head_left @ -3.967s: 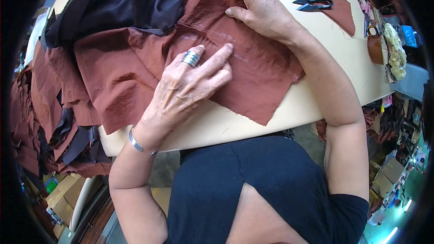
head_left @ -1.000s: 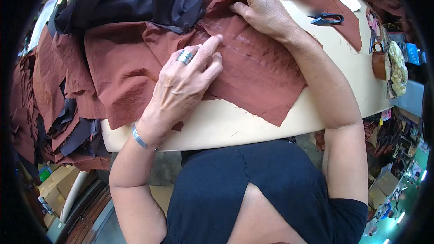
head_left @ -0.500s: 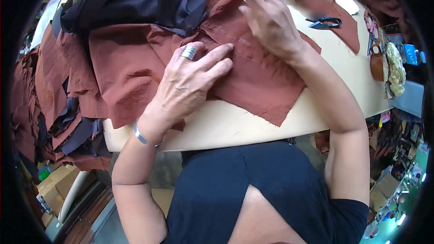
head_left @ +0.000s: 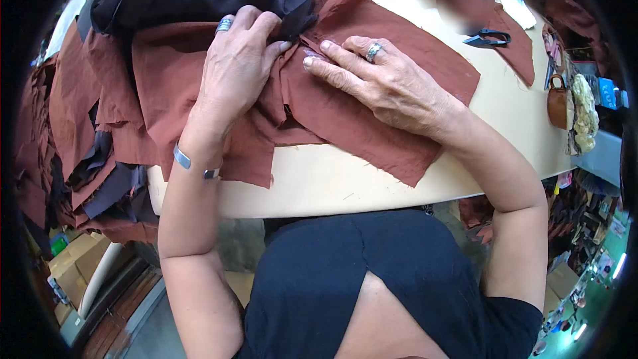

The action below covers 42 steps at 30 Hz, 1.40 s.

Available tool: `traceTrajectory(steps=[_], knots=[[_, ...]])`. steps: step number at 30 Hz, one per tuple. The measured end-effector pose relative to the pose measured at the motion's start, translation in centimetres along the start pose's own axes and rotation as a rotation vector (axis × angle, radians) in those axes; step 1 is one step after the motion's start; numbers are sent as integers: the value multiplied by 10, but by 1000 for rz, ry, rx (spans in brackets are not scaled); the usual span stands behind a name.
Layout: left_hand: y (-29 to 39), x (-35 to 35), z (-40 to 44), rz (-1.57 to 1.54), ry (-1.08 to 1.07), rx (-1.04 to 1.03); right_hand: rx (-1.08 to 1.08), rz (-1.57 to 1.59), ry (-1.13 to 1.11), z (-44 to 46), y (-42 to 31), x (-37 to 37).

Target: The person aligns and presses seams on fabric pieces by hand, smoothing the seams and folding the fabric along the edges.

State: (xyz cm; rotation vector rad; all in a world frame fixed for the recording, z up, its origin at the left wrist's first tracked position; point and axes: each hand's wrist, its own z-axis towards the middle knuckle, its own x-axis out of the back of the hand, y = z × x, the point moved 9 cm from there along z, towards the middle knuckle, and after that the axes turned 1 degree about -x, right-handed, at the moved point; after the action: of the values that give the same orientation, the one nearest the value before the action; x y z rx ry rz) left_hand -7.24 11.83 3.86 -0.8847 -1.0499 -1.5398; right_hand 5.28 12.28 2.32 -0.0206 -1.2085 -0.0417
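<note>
Rust-brown cloth (head_left: 372, 136) lies wrinkled over the pale table, with faint whitish marks near its middle seam. My left hand (head_left: 242, 60), with a ring and a silver cuff, has its fingers curled and pinching the brown cloth beside the edge of the dark fabric (head_left: 193, 0). Close to its right, my right hand (head_left: 382, 83) lies flat on the brown cloth, fingers stretched toward the seam. The dark fabric is heaped over the cloth at the upper left.
Black thread snips (head_left: 488, 38) lie near a brown scrap (head_left: 515, 50) on the table (head_left: 332, 189). At the right edge are a small brown pouch (head_left: 557, 108) and a pale crumpled bundle (head_left: 585, 113). Brown and dark scraps (head_left: 109, 189) hang at the left.
My left hand has moved up and left and now pinches the cloth. My right hand has come down from above onto the cloth. The cloth near the left hand is more bunched.
</note>
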Motion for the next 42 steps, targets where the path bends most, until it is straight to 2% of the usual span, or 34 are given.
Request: traceTrajectory(steps=[6, 10, 13, 16, 17, 19, 21, 23, 26, 29, 32, 35, 38, 42], knots=[[0, -9, 8, 16, -94, -223, 3, 2, -13, -1, 1, -1], [4, -7, 15, 113, -157, -276, -17, 64, -57, -1, 0, -2], [11, -1, 15, 138, -95, -279, 25, 60, -17, 0, 0, 1], [35, 25, 9, 31, 57, -296, -67, 386, 52, 5, 20, 6], [46, 32, 3, -32, 72, -317, -220, 578, 3, 7, 34, 11], [65, 26, -9, -63, 22, -373, -327, 648, 238, 5, 60, 22], [69, 5, -23, -46, -58, -377, -447, 275, 296, 5, 82, 22], [68, -5, -31, -12, -83, -331, -463, 113, 229, 16, 94, 11], [65, -8, -36, -33, -52, -286, -556, 423, 128, 30, 101, 4], [62, -7, -37, -86, -13, -287, -587, 512, 79, 36, 107, -4], [62, -6, -38, -81, 14, -301, -546, 620, 105, 39, 107, -8], [64, -7, -38, -73, -10, -296, -620, 740, 31, 42, 107, -13], [66, -4, -36, -76, 13, -309, -349, 507, 302, 41, 98, -4], [67, -5, -32, -18, -71, -310, -338, 554, 313, 40, 99, -7]])
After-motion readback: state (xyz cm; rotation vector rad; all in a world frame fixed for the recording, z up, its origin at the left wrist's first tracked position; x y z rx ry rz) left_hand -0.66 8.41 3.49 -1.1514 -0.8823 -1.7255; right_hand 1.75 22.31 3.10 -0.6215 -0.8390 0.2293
